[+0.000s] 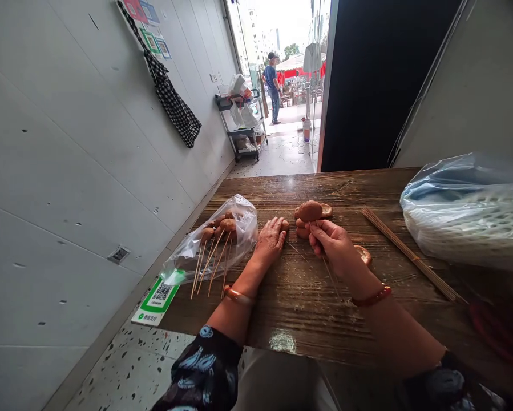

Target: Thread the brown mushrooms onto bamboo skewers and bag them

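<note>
Skewers [330, 275], slim, wooden, in right grip [332, 241], smooth oval cap [311, 210] atop (left hand [270, 237] palm-down, hold unclear)

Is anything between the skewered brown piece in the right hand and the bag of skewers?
Yes: the left hand, and a brown piece beside it, lie between the skewered piece and the bag of skewers.

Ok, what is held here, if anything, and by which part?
The right hand pinches a skewered brown piece by its sticks, just below it. The left hand partly covers another brown piece; whether it grips cannot be told.
</note>
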`<state>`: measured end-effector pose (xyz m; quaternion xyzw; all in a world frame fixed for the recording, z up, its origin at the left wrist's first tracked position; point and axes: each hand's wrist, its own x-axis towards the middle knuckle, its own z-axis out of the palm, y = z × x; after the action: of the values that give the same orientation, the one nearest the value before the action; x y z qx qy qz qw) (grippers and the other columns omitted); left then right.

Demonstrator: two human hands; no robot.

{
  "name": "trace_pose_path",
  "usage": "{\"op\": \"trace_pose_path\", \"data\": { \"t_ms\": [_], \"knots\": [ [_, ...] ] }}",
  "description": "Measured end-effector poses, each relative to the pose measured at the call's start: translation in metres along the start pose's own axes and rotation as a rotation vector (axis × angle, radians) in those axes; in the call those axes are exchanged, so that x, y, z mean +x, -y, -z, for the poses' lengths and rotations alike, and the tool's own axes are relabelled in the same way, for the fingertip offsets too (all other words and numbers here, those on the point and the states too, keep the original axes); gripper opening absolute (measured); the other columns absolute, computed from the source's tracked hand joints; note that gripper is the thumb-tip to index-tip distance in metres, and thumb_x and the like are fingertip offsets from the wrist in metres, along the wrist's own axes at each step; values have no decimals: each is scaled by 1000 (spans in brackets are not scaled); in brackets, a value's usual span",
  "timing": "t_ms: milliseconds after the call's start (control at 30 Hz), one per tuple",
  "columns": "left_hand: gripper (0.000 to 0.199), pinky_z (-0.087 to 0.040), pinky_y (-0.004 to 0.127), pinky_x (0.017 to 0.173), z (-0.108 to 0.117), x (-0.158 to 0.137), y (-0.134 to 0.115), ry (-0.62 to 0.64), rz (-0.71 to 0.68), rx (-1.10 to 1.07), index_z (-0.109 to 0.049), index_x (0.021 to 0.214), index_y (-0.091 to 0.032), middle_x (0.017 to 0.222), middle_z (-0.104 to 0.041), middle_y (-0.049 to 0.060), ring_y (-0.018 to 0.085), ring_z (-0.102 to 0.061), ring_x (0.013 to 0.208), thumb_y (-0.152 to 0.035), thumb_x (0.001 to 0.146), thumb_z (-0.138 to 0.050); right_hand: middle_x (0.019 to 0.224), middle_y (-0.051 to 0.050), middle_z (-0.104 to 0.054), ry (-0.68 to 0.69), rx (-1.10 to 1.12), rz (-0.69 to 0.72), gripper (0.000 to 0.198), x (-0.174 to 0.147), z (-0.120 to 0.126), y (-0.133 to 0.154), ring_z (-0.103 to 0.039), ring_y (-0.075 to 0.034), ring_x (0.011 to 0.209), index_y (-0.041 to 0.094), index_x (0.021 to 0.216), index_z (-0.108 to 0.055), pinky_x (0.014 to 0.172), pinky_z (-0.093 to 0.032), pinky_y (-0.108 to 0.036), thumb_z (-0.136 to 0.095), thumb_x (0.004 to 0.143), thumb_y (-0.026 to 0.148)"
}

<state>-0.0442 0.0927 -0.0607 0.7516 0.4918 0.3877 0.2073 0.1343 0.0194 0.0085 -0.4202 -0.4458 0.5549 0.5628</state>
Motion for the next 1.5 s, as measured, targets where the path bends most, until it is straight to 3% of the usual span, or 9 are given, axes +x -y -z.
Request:
{"op": "trace_pose_path", "data": {
  "t_ms": [167,333,433,533,633,767,900,1100,1500],
  "knots": [
    [21,-42,44,99,4,-2,-9,-36,1,109,-63,99,-21,109,-58,10,26,-55,107,-18,79,-58,57,5,-54,92,-52,-16,34,-3,-5,-9,-40,-6,42,17,80,-61,38,-28,-19,-67,77,51],
    [41,-43,39,93,12,-5,-13,-98,75,131,-60,104,-19,99,-50,6,22,-51,98,-14,65,-72,57,5,-54,103,-56,-54,38,-5,-7,-12,-41,-5,40,17,82,-60,38,-28,-19,-68,76,54],
    [31,-44,38,90,14,-7,-14,-117,122,49,-59,87,-19,91,-51,3,20,-51,91,-15,61,-75,56,6,-54,119,-65,-71,37,-7,-8,-11,-41,-5,39,17,82,-60,37,-27,-19,-68,76,53],
    [31,-46,35,82,14,-7,-17,-151,200,-181,-54,81,-19,84,-53,0,17,-53,82,-14,59,-75,56,6,-53,137,-80,-81,36,-9,-9,-12,-40,-5,39,17,83,-60,36,-27,-19,-68,78,52],
    [35,-49,32,76,19,-8,-24,-177,325,-649,-53,92,-19,84,-60,0,15,-58,77,-16,64,-74,56,6,-54,177,-83,-88,34,-11,-11,-14,-41,-5,40,17,82,-59,37,-28,-19,-66,81,50],
    [39,-52,32,82,34,-9,-31,-225,404,-1242,-51,110,-18,90,-67,4,15,-66,81,-17,74,-67,54,6,-53,253,-129,-126,35,-18,-18,-19,-40,-4,38,18,74,-54,36,-26,-18,-62,84,51],
    [18,-50,36,90,48,-8,-33,-325,463,-1464,-54,103,-15,90,-70,9,19,-68,87,-18,86,-51,51,6,-52,342,-199,-171,38,-25,-26,-28,-40,-5,36,18,74,-53,36,-27,-19,-61,83,54],
    [14,-46,43,100,47,-8,-34,-376,428,-1521,-56,100,-15,91,-71,11,22,-69,92,-19,88,-49,49,7,-51,368,-266,-213,39,-28,-29,-36,-39,-5,33,19,73,-52,35,-24,-19,-60,82,55],
    [18,-49,42,97,47,-13,-39,-393,412,-1504,-55,103,-14,87,-72,9,20,-71,88,-18,86,-53,49,7,-52,344,-283,-227,40,-25,-25,-43,-39,-5,33,19,75,-53,35,-22,-19,-61,81,57]
  ]
}}
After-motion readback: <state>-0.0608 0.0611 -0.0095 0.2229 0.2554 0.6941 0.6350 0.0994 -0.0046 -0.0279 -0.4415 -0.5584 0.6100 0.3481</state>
